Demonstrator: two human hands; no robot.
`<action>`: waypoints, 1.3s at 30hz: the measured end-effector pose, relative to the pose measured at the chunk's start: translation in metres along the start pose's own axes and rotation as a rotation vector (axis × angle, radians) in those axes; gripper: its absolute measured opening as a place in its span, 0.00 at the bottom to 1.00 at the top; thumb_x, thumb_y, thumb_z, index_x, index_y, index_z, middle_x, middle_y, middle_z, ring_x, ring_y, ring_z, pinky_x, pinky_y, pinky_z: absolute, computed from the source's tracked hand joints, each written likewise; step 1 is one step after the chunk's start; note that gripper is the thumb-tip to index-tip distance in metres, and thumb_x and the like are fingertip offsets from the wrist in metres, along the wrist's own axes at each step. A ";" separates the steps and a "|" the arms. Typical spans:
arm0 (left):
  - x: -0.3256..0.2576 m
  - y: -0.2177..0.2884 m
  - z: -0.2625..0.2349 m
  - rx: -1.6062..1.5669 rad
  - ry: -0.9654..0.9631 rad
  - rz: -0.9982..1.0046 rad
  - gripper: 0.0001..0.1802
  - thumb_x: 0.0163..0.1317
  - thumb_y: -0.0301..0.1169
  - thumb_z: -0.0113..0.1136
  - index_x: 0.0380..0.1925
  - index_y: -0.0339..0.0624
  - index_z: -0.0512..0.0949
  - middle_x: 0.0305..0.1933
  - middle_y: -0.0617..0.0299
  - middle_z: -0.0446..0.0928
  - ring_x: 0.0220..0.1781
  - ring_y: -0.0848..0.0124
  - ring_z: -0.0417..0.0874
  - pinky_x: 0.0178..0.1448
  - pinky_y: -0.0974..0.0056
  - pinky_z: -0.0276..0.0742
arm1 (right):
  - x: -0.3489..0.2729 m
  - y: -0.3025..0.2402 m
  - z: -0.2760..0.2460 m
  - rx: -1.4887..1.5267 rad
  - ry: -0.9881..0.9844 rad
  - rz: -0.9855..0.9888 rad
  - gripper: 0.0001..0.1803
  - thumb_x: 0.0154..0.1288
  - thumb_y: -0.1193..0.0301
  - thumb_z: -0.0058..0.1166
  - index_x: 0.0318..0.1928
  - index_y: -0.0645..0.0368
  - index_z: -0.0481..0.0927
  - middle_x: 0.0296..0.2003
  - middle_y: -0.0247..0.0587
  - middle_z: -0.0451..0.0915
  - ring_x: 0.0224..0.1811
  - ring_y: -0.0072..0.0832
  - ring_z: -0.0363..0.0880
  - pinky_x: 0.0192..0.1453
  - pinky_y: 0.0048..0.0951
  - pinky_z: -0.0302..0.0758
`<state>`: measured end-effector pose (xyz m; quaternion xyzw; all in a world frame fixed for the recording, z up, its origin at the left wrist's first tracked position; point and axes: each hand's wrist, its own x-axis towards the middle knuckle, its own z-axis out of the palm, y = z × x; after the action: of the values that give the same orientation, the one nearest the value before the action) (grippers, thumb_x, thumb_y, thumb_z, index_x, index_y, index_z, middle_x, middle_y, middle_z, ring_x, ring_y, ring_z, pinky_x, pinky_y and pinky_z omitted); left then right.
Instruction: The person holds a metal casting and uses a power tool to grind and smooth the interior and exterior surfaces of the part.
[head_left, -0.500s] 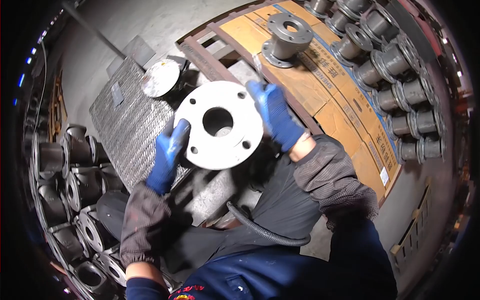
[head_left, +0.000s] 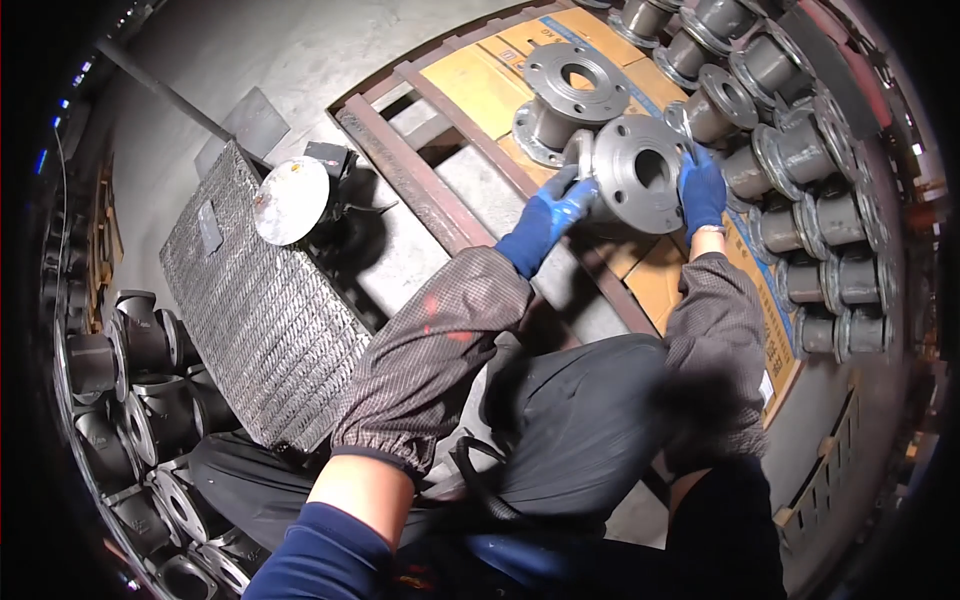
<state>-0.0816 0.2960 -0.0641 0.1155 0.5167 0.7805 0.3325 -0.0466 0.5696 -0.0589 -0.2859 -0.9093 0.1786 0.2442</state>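
Observation:
A grey metal flanged pipe fitting (head_left: 618, 172) is held between my two blue-gloved hands, its round flange tilted up toward me. My left hand (head_left: 552, 212) grips its left side, partly behind the flange. At the flange's right edge, my right hand (head_left: 704, 190) is closed with the fingers along the rim. The fitting is over the cardboard, close in front of another flanged fitting (head_left: 545, 72) that stands upright there. Whether the held one rests on the cardboard I cannot tell.
Flat cardboard (head_left: 465, 82) covers part of a brown metal frame (head_left: 425, 170). Several flanged fittings (head_left: 800, 140) stand in rows along the right. A pale round disc (head_left: 290, 200) sits by a ribbed metal plate (head_left: 255, 300) at left. More fittings (head_left: 150, 405) are piled at lower left.
Both hands have carried the fitting from in front of me to the right, over the cardboard. My left arm now reaches across, and the view has shifted slightly.

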 end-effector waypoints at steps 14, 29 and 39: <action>-0.243 0.001 -0.145 0.617 0.408 -0.065 0.21 0.61 0.45 0.55 0.47 0.42 0.78 0.45 0.53 0.81 0.46 0.62 0.81 0.53 0.62 0.74 | 0.001 0.063 0.026 -0.821 -0.245 -0.212 0.14 0.66 0.67 0.42 0.42 0.59 0.79 0.35 0.46 0.79 0.34 0.37 0.77 0.39 0.35 0.71; -0.488 0.247 -0.274 1.414 0.925 -0.059 0.28 0.57 0.53 0.54 0.49 0.44 0.78 0.44 0.48 0.80 0.47 0.56 0.81 0.52 0.58 0.75 | -0.237 -0.435 -0.035 0.489 -0.432 -0.689 0.17 0.70 0.68 0.45 0.55 0.58 0.74 0.39 0.47 0.80 0.37 0.27 0.78 0.42 0.27 0.73; -0.536 0.423 -0.452 1.848 1.512 -0.291 0.34 0.54 0.52 0.60 0.57 0.43 0.71 0.57 0.47 0.73 0.58 0.53 0.74 0.61 0.56 0.69 | -0.299 -0.498 -0.042 0.698 -0.820 -0.802 0.21 0.61 0.80 0.42 0.56 0.63 0.73 0.43 0.51 0.79 0.45 0.32 0.79 0.49 0.28 0.73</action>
<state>-0.0840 -0.4799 0.1984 -0.2361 0.9534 -0.0592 -0.1782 -0.0249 0.0113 0.1043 0.2610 -0.8531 0.4518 0.0047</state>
